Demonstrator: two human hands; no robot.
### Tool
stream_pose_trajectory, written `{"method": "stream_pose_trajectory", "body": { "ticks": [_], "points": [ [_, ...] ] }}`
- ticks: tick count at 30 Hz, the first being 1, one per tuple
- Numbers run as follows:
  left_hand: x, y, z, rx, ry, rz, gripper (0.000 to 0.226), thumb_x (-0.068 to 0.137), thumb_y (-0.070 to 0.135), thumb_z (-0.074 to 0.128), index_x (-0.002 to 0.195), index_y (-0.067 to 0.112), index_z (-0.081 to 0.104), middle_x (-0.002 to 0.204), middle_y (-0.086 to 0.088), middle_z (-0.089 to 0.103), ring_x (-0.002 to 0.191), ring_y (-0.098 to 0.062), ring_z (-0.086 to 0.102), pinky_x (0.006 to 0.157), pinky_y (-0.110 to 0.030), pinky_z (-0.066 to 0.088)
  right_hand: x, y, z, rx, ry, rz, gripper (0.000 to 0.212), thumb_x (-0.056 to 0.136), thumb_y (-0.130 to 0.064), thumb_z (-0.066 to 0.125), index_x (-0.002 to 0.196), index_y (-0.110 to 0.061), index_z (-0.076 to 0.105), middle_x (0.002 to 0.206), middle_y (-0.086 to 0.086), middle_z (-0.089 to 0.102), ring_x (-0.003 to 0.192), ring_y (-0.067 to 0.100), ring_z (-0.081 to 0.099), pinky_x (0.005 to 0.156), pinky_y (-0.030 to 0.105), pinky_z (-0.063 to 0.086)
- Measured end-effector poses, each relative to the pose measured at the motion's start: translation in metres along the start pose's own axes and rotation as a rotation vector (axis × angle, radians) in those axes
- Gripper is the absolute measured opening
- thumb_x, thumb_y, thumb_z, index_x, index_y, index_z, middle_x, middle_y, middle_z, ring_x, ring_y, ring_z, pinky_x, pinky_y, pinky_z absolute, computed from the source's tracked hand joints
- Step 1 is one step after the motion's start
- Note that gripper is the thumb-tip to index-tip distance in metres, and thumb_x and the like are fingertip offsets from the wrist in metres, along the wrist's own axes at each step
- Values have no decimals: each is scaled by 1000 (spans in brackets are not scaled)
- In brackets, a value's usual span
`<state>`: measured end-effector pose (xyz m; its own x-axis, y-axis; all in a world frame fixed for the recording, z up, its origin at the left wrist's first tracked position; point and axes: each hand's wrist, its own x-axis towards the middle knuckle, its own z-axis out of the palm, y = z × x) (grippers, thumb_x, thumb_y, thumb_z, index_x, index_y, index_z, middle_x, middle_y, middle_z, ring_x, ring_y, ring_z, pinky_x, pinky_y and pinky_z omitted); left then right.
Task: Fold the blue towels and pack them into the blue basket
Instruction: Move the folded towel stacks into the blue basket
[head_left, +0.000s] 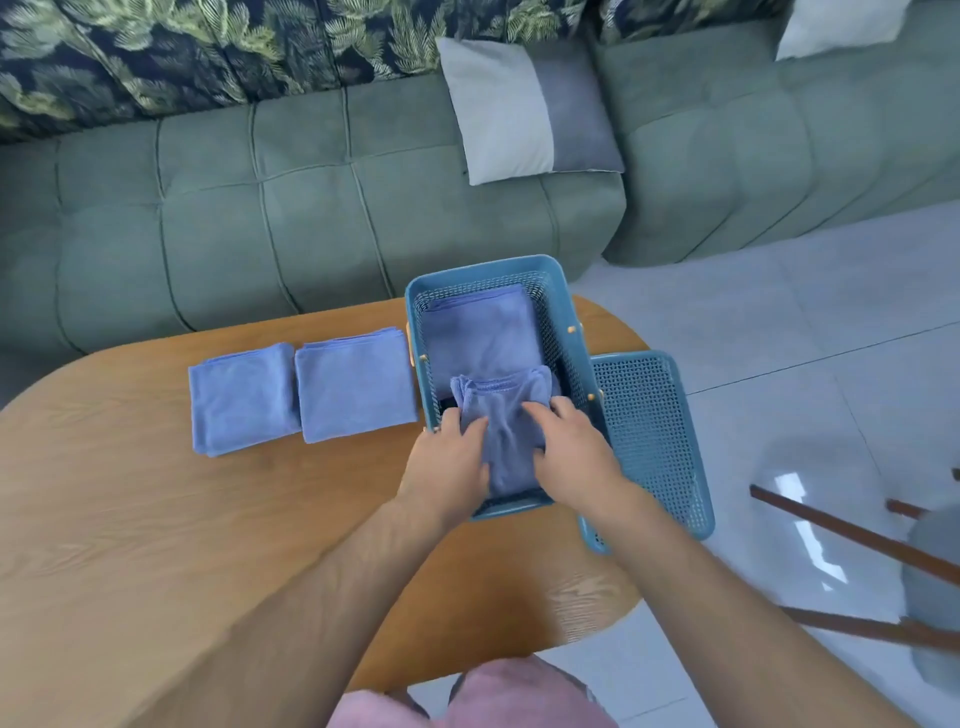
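The blue basket (558, 312) stands on the wooden table (156, 519), right of centre. One folded blue towel (480, 327) lies flat in its far half. A second folded towel (506, 415) sits in the near half, and both hands hold it: my left hand (447, 462) grips its left edge, my right hand (569, 447) its right edge, fingers curled over the cloth. Two more folded blue towels lie on the table left of the basket, one (356, 382) beside it and one (241, 397) further left.
The basket's blue mesh lid (652, 441) lies at the table's right edge, partly overhanging. A green sofa (260, 208) with a grey cushion (524, 109) runs behind the table. A chair with wooden legs (852, 535) stands on the tiled floor to the right.
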<state>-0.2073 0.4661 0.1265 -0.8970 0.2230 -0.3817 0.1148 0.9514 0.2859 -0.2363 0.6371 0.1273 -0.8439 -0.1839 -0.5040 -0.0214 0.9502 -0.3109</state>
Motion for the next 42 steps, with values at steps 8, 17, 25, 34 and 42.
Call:
{"method": "stream_pose_trajectory", "body": {
  "ticks": [8, 17, 25, 34, 42],
  "points": [
    [11, 11, 16, 395, -87, -74, 63, 83, 39, 70, 135, 19, 41, 137, -19, 42, 123, -35, 44, 104, -45, 29, 13, 9, 15, -176, -37, 64, 66, 85, -6, 63, 146, -21, 41, 146, 8, 31, 124, 32, 43, 95, 40, 47],
    [33, 10, 23, 533, -225, -41, 86, 91, 46, 58, 156, 14, 12, 155, -16, 29, 139, -34, 35, 120, -48, 15, 28, 5, 45, -339, -25, -158, 90, 79, -23, 76, 155, -27, 30, 162, 17, 21, 144, 35, 29, 117, 39, 31],
    [46, 2, 31, 495, -174, -8, 86, 84, 52, 64, 151, 15, 26, 137, -6, 50, 127, -27, 48, 116, -44, 23, 36, 5, 45, -428, -82, -148, 79, 92, -26, 60, 158, -25, 17, 164, 18, 8, 146, 36, 21, 120, 41, 22],
    [-9, -52, 9, 179, 448, 82, 49, 91, 39, 62, 131, 11, 61, 142, -10, 55, 131, -29, 51, 114, -45, 29, 6, -59, 7, -256, 332, -283, 64, 63, -20, 83, 124, -12, 66, 128, 16, 60, 109, 34, 61, 78, 40, 54],
    [-20, -159, 23, -253, 199, -532, 52, 96, 37, 58, 143, 18, 49, 147, -7, 44, 128, -32, 48, 103, -46, 42, 41, -176, 54, -31, 92, -382, 47, 93, -13, 56, 139, -9, 48, 147, 15, 40, 131, 33, 42, 100, 41, 42]
  ]
}}
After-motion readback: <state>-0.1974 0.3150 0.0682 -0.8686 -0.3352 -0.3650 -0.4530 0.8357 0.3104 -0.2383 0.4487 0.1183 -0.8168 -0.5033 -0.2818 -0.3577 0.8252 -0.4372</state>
